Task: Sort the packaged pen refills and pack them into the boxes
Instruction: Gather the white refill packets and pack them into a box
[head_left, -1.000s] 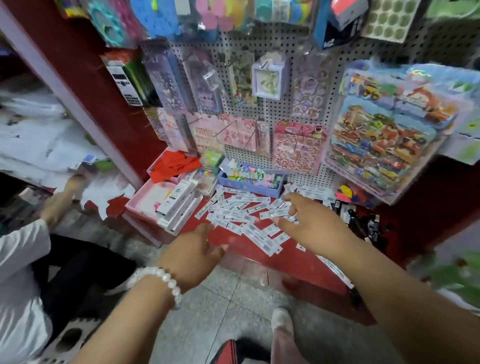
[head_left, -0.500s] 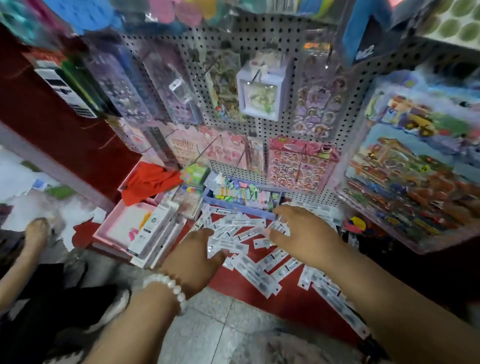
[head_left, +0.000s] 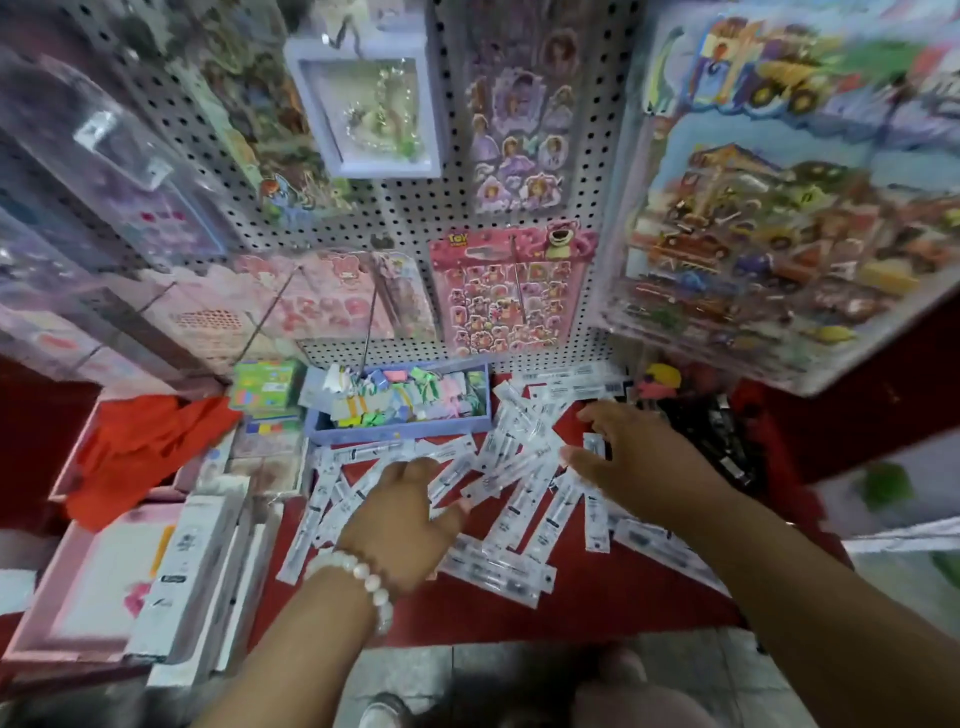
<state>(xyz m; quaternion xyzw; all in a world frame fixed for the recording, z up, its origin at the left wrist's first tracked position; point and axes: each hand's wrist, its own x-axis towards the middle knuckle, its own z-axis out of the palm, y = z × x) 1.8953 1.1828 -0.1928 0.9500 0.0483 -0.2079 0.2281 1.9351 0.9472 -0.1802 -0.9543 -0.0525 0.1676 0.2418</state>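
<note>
Several white packaged pen refills (head_left: 524, 499) lie scattered in a loose pile on the red shelf (head_left: 597, 597). My left hand (head_left: 402, 525), with a pearl bracelet at the wrist, rests fingers-down on the left part of the pile. My right hand (head_left: 639, 457) hovers over the right part with thumb and fingers spread, touching the packets. A short packet end shows between its thumb and forefinger. Long white boxes (head_left: 195, 561) lie side by side to the left of the pile.
A blue tray of coloured clips (head_left: 395, 431) stands behind the pile. A pink tray (head_left: 78, 587) and a red cloth (head_left: 140, 447) are at the left, black items (head_left: 711, 431) at the right. Sticker sheets (head_left: 514, 291) hang on the pegboard (head_left: 452, 208) above.
The view has closed in on the shelf. Both hands have come down onto the refill pile, the left hand sliding forward over the packets.
</note>
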